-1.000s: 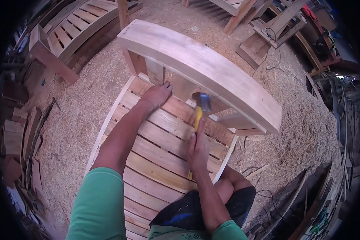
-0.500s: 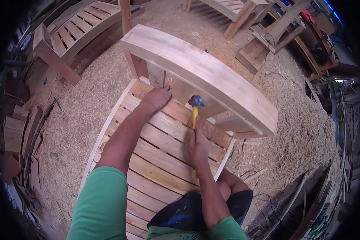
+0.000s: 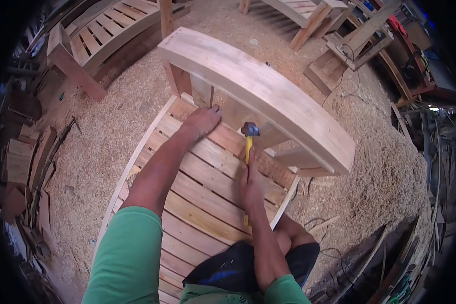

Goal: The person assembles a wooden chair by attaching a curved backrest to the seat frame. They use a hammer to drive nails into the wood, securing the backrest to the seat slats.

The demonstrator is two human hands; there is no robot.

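Right hand: clenched round the yellow-handled hammer, its head near the slatted base's far edge.
Left hand: curled at that edge's left half; I couldn't tell its grip.
End panel: rose along that edge.

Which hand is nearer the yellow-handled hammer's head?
Right. The right hand grips the yellow handle below the hammer head; the left hand is off to its left, by the base of an upright slat.

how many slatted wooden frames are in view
3: the centre frame, nearest; the upper-left frame; and the far frame, at the top, right of centre. More may be hidden.
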